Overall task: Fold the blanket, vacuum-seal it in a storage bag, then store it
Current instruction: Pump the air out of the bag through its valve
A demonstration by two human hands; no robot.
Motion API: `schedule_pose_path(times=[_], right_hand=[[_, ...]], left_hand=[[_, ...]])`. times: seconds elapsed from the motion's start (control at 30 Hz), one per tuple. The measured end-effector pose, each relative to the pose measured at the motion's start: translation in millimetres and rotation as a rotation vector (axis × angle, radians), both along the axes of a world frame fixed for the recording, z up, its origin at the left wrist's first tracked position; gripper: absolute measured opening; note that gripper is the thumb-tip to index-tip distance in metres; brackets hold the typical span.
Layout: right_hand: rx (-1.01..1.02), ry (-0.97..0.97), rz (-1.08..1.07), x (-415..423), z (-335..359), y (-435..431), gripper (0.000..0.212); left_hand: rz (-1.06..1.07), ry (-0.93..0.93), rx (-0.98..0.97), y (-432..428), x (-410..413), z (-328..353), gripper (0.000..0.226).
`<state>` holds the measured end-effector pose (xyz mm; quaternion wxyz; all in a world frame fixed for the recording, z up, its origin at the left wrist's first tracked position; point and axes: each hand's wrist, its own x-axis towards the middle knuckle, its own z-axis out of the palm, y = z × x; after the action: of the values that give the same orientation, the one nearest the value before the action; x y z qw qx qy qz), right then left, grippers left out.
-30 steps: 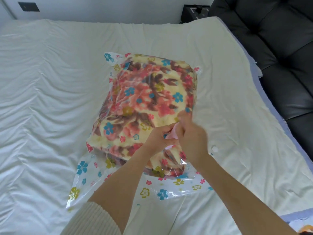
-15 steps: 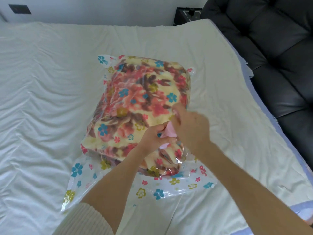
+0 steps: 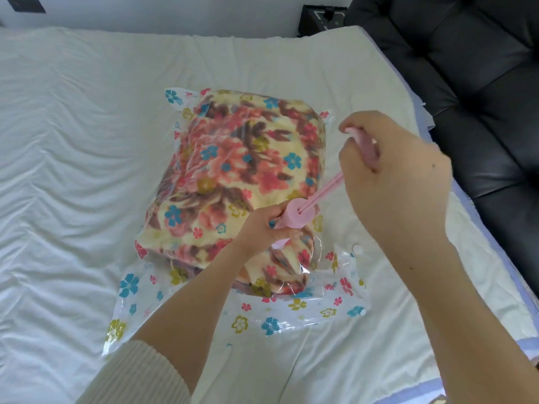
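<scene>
Bedsheet [image 3: 58,170], white and creased, covers the whole left side, with a dark wall plate [image 3: 26,3] at the far left corner. At the near left edge a cream ribbed sleeve [image 3: 140,374] ends at the bare forearm. In the middle of the sheet lies the clear storage bag [image 3: 291,319], printed with small coloured flowers, its near end flat and its mouth towards the person. The folded floral blanket [image 3: 233,158] sits inside it, filling the far part as a thick bundle.

On the near right part of the bundle the left hand [image 3: 262,228] grips the barrel of a pink hand pump [image 3: 297,217], fingers curled round it; the pump's foot is hidden under the hand. A thin pink rod [image 3: 326,189] runs up and right out of the barrel to the handle [image 3: 364,144], which the right hand [image 3: 399,176] holds with curled fingers, above the bag's right edge.

Just right of the bag a small white cap [image 3: 356,248] lies on the sheet. A black box [image 3: 323,16] stands at the far edge, and a black cushioned sofa [image 3: 481,83] fills the right side.
</scene>
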<state>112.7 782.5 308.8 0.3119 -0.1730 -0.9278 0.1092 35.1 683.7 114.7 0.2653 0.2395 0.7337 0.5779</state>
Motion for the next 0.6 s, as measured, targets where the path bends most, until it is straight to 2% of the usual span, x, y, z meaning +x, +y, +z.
schedule_pose_path(times=[0.07, 0.13, 0.17, 0.23, 0.27, 0.37, 0.43, 0.47, 0.53, 0.6], right_hand=[[-0.045, 0.066, -0.113, -0.4, -17.8, -2.0, 0.027], [-0.094, -0.208, 0.017, -0.2, -65.9, -16.3, 0.025], [0.01, -0.252, 0.018, -2.8, -82.7, -11.1, 0.021], [0.09, -0.253, 0.038, -7.5, -75.6, 4.6, 0.021], [0.062, -0.241, 0.063, -8.3, -57.9, 3.9, 0.024], [0.026, -0.056, 0.02, -7.6, -6.6, 1.2, 0.028], [-0.071, 0.087, -0.063, -3.1, -13.1, -2.1, 0.026], [-0.123, 0.05, -0.064, 1.4, -32.3, -5.2, 0.022], [-0.113, -0.194, -0.004, 1.4, -78.3, -15.8, 0.02], [0.046, -0.153, -0.008, -9.1, -86.1, -1.7, 0.014]], left_hand=[[0.0, 0.0, -0.013, -0.4, 0.4, 0.3, 0.045], [0.001, 0.015, -0.02, -1.0, 1.6, -6.3, 0.032], [0.005, 0.024, -0.024, -1.4, 3.5, -6.5, 0.028], [0.004, 0.045, -0.025, -2.4, 2.0, -2.2, 0.033], [-0.004, 0.041, -0.013, -1.9, 0.0, -1.8, 0.039], [-0.01, 0.036, -0.016, -0.2, -5.6, -1.1, 0.05], [-0.013, 0.027, -0.03, -0.4, -3.9, -2.0, 0.05], [-0.008, 0.023, -0.035, -1.6, -1.2, -2.8, 0.044], [-0.006, 0.036, -0.043, -2.7, 2.5, -9.1, 0.025], [0.007, 0.058, -0.043, -4.2, 4.5, -5.8, 0.024]])
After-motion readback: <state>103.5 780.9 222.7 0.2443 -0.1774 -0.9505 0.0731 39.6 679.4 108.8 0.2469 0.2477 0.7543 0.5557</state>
